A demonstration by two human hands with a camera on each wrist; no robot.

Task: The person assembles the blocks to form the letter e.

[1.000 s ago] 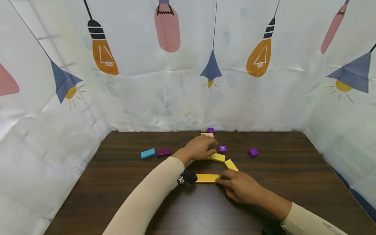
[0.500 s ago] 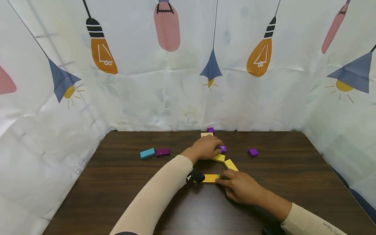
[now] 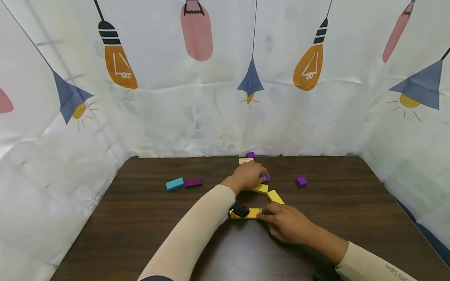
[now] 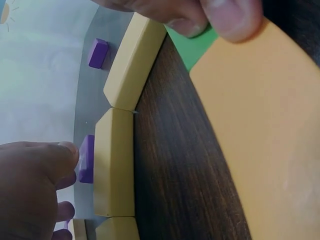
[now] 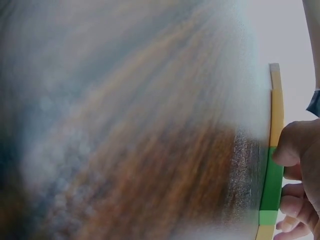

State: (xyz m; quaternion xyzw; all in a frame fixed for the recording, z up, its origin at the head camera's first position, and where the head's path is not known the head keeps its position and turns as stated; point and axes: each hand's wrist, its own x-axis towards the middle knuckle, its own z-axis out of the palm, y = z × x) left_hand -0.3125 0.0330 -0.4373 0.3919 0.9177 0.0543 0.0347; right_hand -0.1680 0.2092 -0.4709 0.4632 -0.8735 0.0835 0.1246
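My left hand point(image 3: 247, 174) is over the arc of yellow blocks point(image 3: 260, 189), fingertips beside a small purple block point(image 3: 267, 178). In the left wrist view its thumb lies close by that purple block point(image 4: 86, 160); whether it touches cannot be told. My right hand point(image 3: 291, 226) holds a green block point(image 5: 272, 185) with bent fingers, where it meets a flat orange-yellow block point(image 3: 250, 214). Most of the green block is hidden by that hand in the head view. Another yellow block point(image 3: 275, 197) slants from the arc toward the right hand.
A blue block point(image 3: 174, 184) and a dark magenta block point(image 3: 193, 182) lie at the left. One purple block point(image 3: 301, 181) is to the right. Toward the back edge are a pale block point(image 3: 246, 160) and another purple block point(image 3: 250, 155), near a printed curtain point(image 3: 175, 109).
My left hand has moved right, from above the yellow arc to the small purple block, now partly covering it. The right hand stays in place on the green block.
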